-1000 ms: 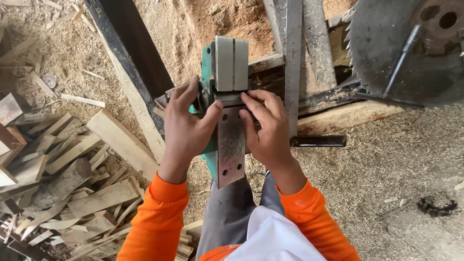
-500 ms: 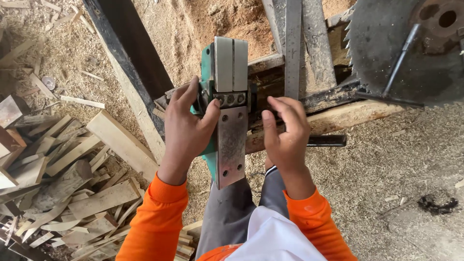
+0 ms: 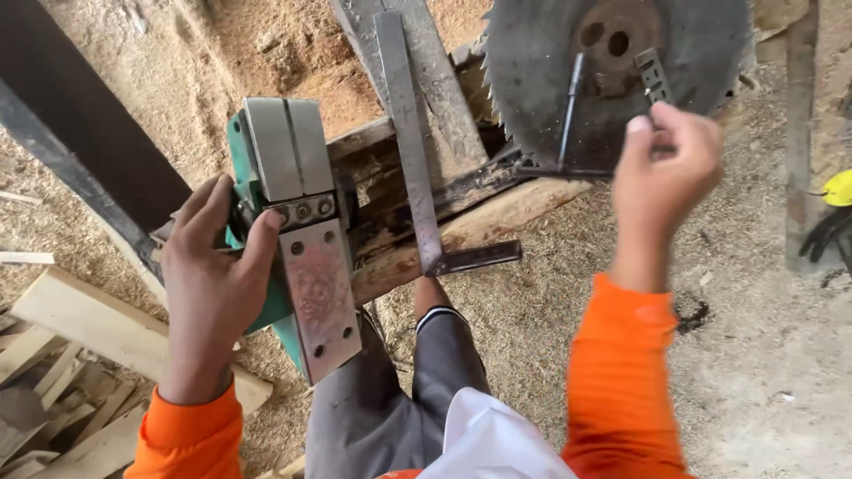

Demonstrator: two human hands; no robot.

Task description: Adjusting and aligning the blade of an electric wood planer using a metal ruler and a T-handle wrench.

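A green electric planer [image 3: 297, 239] lies upside down on my lap, its metal sole plates facing up. My left hand [image 3: 213, 284] grips its left side next to the cutter drum with its row of bolts. My right hand [image 3: 661, 168] is raised to the right, in front of a large circular saw blade [image 3: 612, 71], with fingers curled near a small metal wrench [image 3: 652, 75] that rests on the blade. Whether the fingers hold the wrench is not clear. A thin T-handled key [image 3: 568, 111] also leans on the blade.
A steel square [image 3: 417, 168] rests on a rough wooden beam [image 3: 461, 235] ahead of me. Offcut boards [image 3: 71, 355] are piled at the left. Sawdust covers the ground. A yellow object [image 3: 839, 188] lies at the right edge.
My right hand has left the planer and swung up to the right, to the saw blade. The view has turned right. The left hand still holds the planer.
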